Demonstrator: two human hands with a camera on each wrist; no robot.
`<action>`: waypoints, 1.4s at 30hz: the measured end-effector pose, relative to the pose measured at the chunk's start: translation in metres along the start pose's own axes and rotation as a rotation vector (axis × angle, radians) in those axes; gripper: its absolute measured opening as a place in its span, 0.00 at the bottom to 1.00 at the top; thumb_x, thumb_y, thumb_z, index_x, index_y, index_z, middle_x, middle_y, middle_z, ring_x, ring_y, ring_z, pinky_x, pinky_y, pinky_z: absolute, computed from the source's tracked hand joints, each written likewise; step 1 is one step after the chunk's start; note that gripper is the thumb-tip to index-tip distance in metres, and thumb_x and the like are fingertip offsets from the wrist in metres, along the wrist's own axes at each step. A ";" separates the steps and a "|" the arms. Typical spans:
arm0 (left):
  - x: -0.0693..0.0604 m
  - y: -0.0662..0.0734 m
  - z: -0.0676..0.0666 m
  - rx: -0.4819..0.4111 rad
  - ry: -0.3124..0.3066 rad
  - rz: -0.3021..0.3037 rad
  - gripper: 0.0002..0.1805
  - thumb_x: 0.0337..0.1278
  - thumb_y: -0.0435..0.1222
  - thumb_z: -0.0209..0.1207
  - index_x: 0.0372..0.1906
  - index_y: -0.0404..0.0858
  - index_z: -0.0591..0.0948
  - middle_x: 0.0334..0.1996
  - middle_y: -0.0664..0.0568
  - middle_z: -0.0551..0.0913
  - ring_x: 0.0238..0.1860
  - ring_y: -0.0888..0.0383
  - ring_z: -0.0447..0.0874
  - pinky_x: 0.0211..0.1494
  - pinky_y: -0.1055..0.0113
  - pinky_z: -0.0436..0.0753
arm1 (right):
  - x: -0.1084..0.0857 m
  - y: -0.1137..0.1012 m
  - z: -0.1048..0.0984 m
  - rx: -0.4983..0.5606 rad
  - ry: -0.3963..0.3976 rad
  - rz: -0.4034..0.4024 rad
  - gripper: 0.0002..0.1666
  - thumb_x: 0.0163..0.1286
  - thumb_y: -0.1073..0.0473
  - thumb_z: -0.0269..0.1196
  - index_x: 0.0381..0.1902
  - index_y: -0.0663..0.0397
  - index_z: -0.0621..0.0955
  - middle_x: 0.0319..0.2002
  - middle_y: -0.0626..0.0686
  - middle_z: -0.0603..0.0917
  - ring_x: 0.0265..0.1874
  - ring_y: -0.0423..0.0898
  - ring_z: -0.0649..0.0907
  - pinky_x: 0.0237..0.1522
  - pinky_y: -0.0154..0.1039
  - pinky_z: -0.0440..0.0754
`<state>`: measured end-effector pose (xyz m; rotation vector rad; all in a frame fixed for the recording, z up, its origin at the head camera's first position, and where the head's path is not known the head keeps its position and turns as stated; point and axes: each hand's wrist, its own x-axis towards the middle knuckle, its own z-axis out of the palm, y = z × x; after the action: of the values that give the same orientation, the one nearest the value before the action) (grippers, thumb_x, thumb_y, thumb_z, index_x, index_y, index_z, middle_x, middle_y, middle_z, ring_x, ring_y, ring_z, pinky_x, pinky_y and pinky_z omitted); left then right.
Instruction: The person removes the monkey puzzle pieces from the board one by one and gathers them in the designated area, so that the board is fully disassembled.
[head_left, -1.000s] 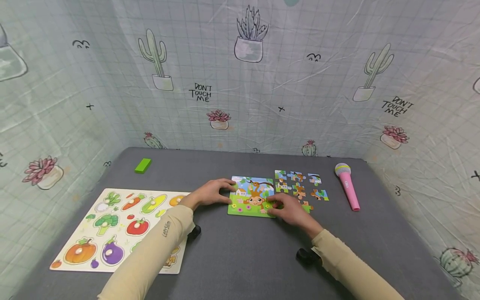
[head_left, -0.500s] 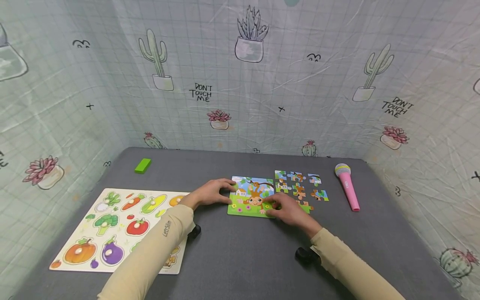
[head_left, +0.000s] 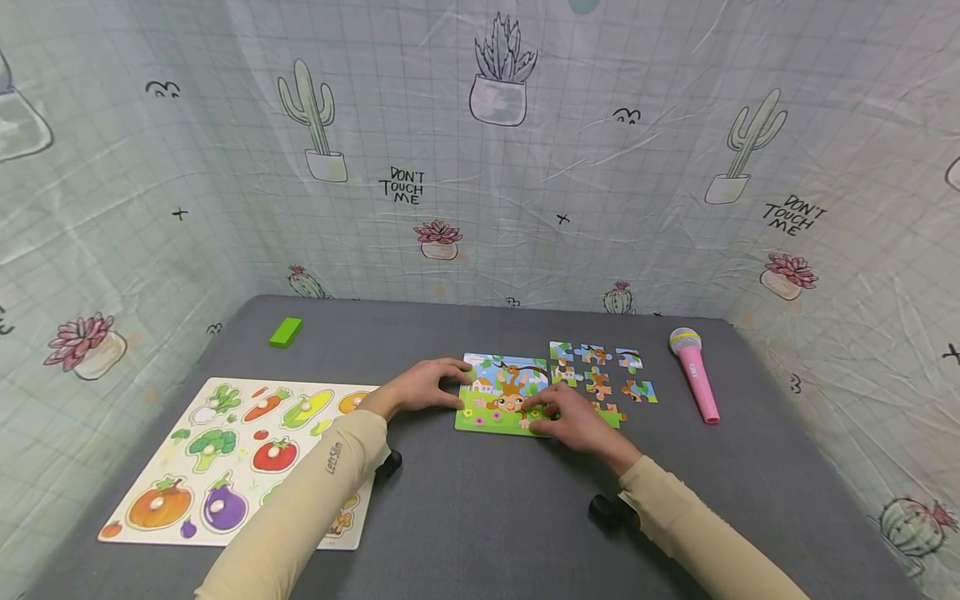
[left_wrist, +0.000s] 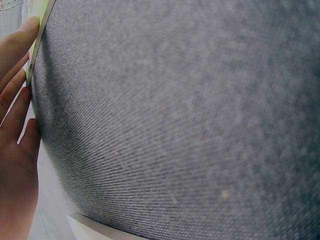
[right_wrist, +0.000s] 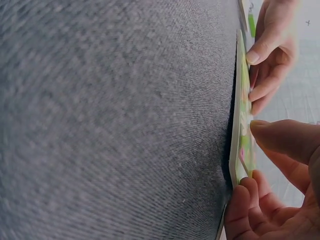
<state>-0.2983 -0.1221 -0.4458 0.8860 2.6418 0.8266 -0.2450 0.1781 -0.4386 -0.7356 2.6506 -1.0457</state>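
Note:
A monkey jigsaw board (head_left: 489, 404) lies on the dark table before me. My left hand (head_left: 425, 385) rests against its left edge, thumb and fingertips spread apart and touching it. At the lower right corner, my right hand (head_left: 573, 417) pinches a small jigsaw piece between thumb and fingers, low over the picture. The piece (right_wrist: 244, 164) shows only as a thin tilted edge in the right wrist view; the fingers mostly hide it in the head view. Loose jigsaw pieces (head_left: 598, 383) lie to the right of the board, some partly behind my right hand.
A white vegetable knob puzzle (head_left: 247, 492) lies at the left under my forearm. Behind it is a green block (head_left: 286, 332). A pink toy microphone (head_left: 697, 379) lies at the far right. A patterned cloth (head_left: 480, 208) hangs around the table.
My right hand has slid slightly left over the board's lower right corner, with the piece in its fingers. The left hand and the board stay in place.

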 end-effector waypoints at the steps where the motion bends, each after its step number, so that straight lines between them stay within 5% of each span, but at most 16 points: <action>1: 0.000 0.000 0.000 0.002 -0.001 0.001 0.25 0.57 0.41 0.68 0.59 0.38 0.81 0.69 0.47 0.70 0.71 0.46 0.62 0.72 0.49 0.63 | 0.000 0.000 0.000 0.002 0.000 -0.001 0.14 0.65 0.61 0.67 0.50 0.52 0.85 0.43 0.56 0.73 0.40 0.49 0.78 0.37 0.42 0.77; 13: 0.000 -0.001 0.000 0.003 -0.005 0.003 0.24 0.57 0.42 0.68 0.59 0.39 0.81 0.69 0.47 0.69 0.71 0.46 0.62 0.72 0.49 0.62 | 0.002 0.001 0.002 -0.007 0.019 -0.015 0.14 0.65 0.62 0.68 0.49 0.54 0.86 0.40 0.53 0.73 0.35 0.46 0.72 0.34 0.41 0.72; 21: -0.001 0.000 0.000 -0.005 -0.007 0.002 0.24 0.57 0.41 0.68 0.59 0.39 0.81 0.69 0.47 0.69 0.72 0.46 0.61 0.72 0.48 0.62 | 0.004 0.000 0.005 0.036 0.051 0.057 0.15 0.63 0.63 0.68 0.49 0.52 0.86 0.43 0.51 0.74 0.40 0.46 0.74 0.38 0.41 0.73; 28: 0.000 -0.001 0.001 0.000 -0.006 0.012 0.24 0.58 0.41 0.67 0.59 0.38 0.81 0.69 0.46 0.69 0.72 0.46 0.61 0.72 0.48 0.62 | 0.005 -0.002 0.004 0.050 0.044 0.014 0.15 0.65 0.66 0.64 0.49 0.53 0.86 0.45 0.51 0.80 0.38 0.45 0.77 0.38 0.42 0.76; 33: -0.001 -0.001 0.001 -0.004 -0.007 0.006 0.24 0.58 0.42 0.67 0.59 0.38 0.81 0.69 0.47 0.69 0.72 0.46 0.61 0.72 0.48 0.62 | 0.004 -0.003 0.003 0.134 0.041 0.061 0.15 0.67 0.68 0.61 0.50 0.55 0.85 0.43 0.53 0.83 0.31 0.46 0.76 0.31 0.41 0.73; 42: 0.000 -0.002 0.000 -0.015 -0.005 0.001 0.24 0.58 0.41 0.67 0.59 0.39 0.81 0.69 0.47 0.69 0.72 0.46 0.61 0.72 0.48 0.62 | -0.006 0.007 -0.001 0.256 0.089 0.103 0.16 0.67 0.65 0.64 0.52 0.57 0.83 0.53 0.57 0.80 0.40 0.49 0.82 0.38 0.44 0.79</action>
<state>-0.2990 -0.1236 -0.4472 0.8850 2.6274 0.8415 -0.2429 0.1855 -0.4426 -0.5054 2.5272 -1.3835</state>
